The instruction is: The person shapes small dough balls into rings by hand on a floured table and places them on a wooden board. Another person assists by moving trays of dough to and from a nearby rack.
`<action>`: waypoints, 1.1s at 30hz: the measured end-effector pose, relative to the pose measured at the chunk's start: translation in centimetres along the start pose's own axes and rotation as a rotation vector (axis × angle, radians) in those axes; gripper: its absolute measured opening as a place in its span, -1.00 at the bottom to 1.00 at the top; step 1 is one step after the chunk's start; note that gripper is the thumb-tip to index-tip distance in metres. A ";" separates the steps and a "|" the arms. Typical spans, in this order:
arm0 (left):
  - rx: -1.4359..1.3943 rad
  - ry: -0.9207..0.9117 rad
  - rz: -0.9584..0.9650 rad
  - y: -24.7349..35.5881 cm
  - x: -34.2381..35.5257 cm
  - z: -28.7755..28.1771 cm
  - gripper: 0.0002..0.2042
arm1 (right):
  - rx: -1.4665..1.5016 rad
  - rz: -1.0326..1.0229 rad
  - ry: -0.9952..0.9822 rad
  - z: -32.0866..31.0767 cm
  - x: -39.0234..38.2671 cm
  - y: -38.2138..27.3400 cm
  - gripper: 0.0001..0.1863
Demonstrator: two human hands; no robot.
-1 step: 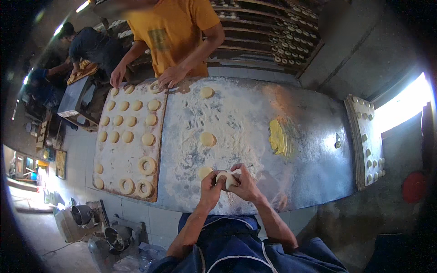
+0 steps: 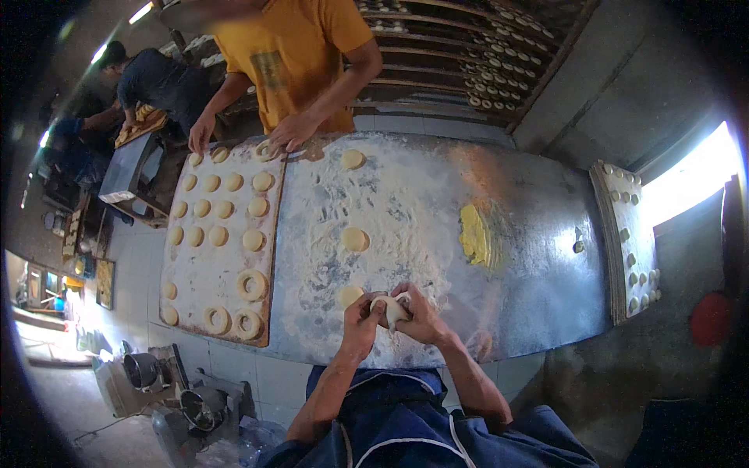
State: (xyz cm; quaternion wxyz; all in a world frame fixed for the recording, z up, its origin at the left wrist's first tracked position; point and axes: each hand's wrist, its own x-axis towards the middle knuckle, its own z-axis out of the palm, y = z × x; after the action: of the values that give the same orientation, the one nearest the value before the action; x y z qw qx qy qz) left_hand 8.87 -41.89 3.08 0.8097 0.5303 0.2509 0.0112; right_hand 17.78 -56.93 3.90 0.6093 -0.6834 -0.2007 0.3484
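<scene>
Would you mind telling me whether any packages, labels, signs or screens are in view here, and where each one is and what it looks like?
Printed patch on the yellow shirt of the co-worker across the table: a small upright rectangle on the chest, darker than the cloth, too blurred to make out.
Framed pictures at the far left by the floor: small rectangles, yellowish and dark, contents unclear.
No packages or screens can be made out.
</scene>
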 end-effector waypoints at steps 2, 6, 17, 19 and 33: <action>-0.357 -0.110 -0.051 0.2 -0.5 0.2 -0.70 | 0.291 0.037 -0.136 -1.0 0.0 0.3 -0.51; -0.255 -0.244 0.055 0.0 -0.1 -0.3 -0.66 | 0.893 0.329 0.026 -0.6 1.7 2.6 -0.70; 0.638 0.180 0.488 -2.7 2.7 -2.2 -0.67 | -0.206 0.011 0.137 4.0 2.5 1.5 -0.33; -0.332 -0.009 0.270 -2.5 3.3 -3.1 -0.75 | -0.413 -0.243 0.301 6.2 2.4 0.4 -0.30; 0.758 0.293 0.939 -0.7 2.8 -13.2 -0.63 | -0.384 -0.303 0.228 16.1 5.9 0.9 -0.51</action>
State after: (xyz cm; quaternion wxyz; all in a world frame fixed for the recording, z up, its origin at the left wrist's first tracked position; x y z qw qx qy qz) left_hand 5.65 -30.09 -2.76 0.4307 0.8278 0.0861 0.3490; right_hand 10.06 -41.84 1.42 0.5323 -0.7835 -0.2934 0.1294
